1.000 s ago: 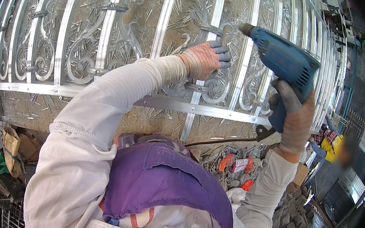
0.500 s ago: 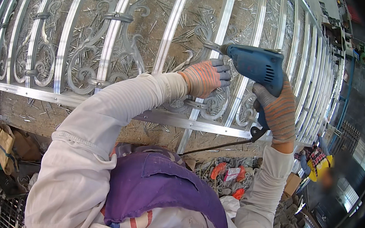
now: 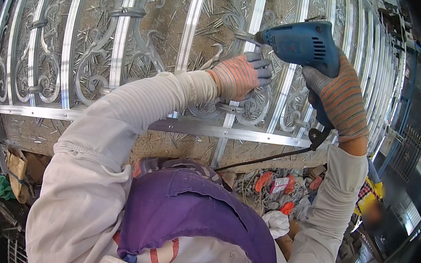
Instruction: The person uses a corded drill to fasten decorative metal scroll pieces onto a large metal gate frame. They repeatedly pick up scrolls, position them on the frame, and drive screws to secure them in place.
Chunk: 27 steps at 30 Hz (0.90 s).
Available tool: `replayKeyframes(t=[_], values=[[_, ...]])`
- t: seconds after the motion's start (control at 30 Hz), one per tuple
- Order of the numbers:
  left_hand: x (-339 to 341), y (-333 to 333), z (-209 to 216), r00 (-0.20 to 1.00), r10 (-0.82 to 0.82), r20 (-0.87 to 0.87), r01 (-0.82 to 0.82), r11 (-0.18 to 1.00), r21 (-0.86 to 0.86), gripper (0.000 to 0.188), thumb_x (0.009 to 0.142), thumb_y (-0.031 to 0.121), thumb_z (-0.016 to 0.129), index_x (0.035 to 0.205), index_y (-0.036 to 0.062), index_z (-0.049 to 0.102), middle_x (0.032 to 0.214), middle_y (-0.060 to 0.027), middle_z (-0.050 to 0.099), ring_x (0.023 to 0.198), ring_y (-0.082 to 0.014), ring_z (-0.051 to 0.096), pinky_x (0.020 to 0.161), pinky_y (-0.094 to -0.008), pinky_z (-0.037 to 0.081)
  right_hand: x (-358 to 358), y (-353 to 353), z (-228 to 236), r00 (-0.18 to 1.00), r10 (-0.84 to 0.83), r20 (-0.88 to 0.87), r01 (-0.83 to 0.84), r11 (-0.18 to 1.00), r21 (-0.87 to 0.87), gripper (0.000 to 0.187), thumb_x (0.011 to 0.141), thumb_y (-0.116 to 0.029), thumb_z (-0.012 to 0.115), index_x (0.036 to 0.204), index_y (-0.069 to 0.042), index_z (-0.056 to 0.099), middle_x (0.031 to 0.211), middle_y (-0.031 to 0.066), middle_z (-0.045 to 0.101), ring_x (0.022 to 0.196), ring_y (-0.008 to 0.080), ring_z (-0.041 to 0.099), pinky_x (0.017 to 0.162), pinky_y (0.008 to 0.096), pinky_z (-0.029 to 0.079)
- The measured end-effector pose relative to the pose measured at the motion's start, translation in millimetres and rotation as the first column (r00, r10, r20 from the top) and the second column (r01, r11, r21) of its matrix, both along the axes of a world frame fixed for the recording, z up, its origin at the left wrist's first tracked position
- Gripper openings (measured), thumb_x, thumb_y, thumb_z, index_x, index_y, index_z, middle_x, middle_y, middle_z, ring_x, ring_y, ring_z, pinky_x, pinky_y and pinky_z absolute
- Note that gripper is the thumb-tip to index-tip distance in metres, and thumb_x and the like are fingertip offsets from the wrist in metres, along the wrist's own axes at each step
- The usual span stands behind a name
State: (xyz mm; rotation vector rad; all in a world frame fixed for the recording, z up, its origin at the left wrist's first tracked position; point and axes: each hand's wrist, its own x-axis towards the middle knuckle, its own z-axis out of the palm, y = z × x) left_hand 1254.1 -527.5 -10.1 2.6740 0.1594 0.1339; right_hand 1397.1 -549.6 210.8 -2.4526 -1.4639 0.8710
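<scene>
My right hand, in a grey glove with orange stripes, wraps round the handle of a blue power drill. The drill points left, its front end against or very near the metal collar on an upright silver bar. Just below that collar, my left hand, gloved alike, curls over the bar and its grey scroll ornament. Its fingers lie close together, with the thumb hidden. From the drill's handle a black cord runs down toward my body.
The railing's bottom rail crosses in front of me, over a work surface strewn with metal pins or rivets. Nearer lie a heap of grey parts with orange pieces and a brown sack. At far right is another person in yellow.
My right hand and forearm have swung out to the right, changing the drill's angle while its front end stays by the collar. My left hand keeps its place on the ornament.
</scene>
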Motion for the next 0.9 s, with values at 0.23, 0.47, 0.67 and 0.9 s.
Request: replayKeyframes(t=[0.23, 0.47, 0.67, 0.9], values=[[-1, -5, 6, 0.998, 0.024, -0.062, -0.024, 1.000, -0.001, 0.056, 0.093, 0.027, 0.065, 0.147, 0.0163, 0.056, 0.155, -0.0036, 0.050, 0.148, -0.0281, 0.041, 0.123, -0.0468, 0.031, -5, -8, -6, 0.981, 0.157, 0.111, -0.167, 0.983, 0.082, 0.053, 0.087, -0.027, 0.080, 0.126, 0.002, 0.059, 0.082, 0.0126, 0.071, 0.058, 0.0175, 0.068, 0.052, 0.0320, 0.057], [0, -11, -4, 0.997, 0.074, 0.005, -0.074, 0.996, 0.057, 0.060, 0.087, 0.025, 0.069, 0.145, 0.0173, 0.057, 0.154, -0.0051, 0.051, 0.147, -0.0275, 0.042, 0.123, -0.0464, 0.031, -8, -8, -18, 0.978, 0.150, 0.147, -0.154, 0.988, 0.020, 0.047, 0.087, -0.021, 0.074, 0.126, 0.002, 0.058, 0.082, 0.0130, 0.070, 0.059, 0.0195, 0.068, 0.054, 0.0340, 0.057], [1, -17, -3, 0.997, 0.070, 0.035, -0.073, 0.994, 0.082, 0.062, 0.084, 0.023, 0.070, 0.144, 0.0172, 0.057, 0.152, -0.0059, 0.052, 0.146, -0.0289, 0.043, 0.122, -0.0473, 0.032, 15, -13, -33, 0.985, 0.123, 0.121, -0.132, 0.989, 0.064, 0.047, 0.084, -0.026, 0.076, 0.120, 0.000, 0.062, 0.086, 0.0148, 0.072, 0.067, 0.0240, 0.070, 0.063, 0.0371, 0.057], [0, -16, -8, 0.996, 0.083, -0.022, -0.078, 0.983, 0.169, 0.059, 0.091, 0.029, 0.068, 0.148, 0.0193, 0.054, 0.157, -0.0050, 0.048, 0.148, -0.0292, 0.040, 0.125, -0.0481, 0.029, 22, -87, 14, 0.962, -0.116, -0.248, 0.202, 0.912, 0.357, 0.046, 0.083, -0.035, 0.081, 0.114, -0.004, 0.068, 0.088, 0.0073, 0.075, 0.068, 0.0146, 0.071, 0.065, 0.0291, 0.057]])
